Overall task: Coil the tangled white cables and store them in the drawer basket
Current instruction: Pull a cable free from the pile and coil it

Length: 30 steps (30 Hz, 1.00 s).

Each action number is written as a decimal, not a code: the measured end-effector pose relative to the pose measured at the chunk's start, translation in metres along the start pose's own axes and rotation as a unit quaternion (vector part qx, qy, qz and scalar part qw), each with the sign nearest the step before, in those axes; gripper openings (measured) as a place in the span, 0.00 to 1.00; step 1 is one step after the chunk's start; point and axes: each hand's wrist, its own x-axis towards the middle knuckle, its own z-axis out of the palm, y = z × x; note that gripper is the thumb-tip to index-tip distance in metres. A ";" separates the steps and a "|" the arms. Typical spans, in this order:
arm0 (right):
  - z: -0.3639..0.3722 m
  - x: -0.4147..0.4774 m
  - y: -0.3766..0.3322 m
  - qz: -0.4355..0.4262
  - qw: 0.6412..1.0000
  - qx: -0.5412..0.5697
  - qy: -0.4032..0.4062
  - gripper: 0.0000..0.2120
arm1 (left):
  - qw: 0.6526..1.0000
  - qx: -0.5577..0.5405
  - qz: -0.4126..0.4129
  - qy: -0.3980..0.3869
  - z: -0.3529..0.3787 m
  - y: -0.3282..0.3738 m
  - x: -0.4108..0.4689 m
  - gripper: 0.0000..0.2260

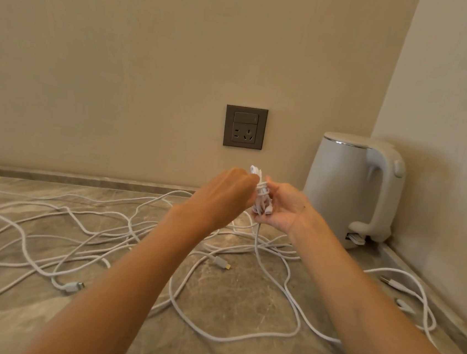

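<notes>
A small bundle of coiled white cable [262,193] is held upright above the countertop between both hands. My right hand [284,206] cradles it from the right, fingers curled round its lower part. My left hand [224,196] pinches the cable at the bundle's middle, where a turn wraps across it. A loose tail drops from the bundle to the counter. Several tangled white cables [99,237] sprawl over the stone countertop [228,297], with plug ends [221,263] lying free. No drawer basket is in view.
A white electric kettle [349,189] stands in the back right corner against the side wall. A grey wall socket [245,127] sits above the counter's back edge. More cable loops and connectors [391,282] lie near the right wall.
</notes>
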 end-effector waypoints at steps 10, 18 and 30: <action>0.004 0.000 0.005 -0.004 1.000 0.021 0.010 0.12 | 0.999 0.039 -0.022 0.030 0.013 0.000 -0.003 0.08; 0.011 -0.003 0.007 0.005 0.999 0.020 0.037 0.15 | 0.993 0.114 -0.004 -0.026 0.015 -0.002 -0.003 0.13; 0.013 -0.006 0.011 -0.002 0.999 0.022 0.038 0.15 | 0.996 0.080 -0.036 0.027 0.023 0.001 -0.005 0.14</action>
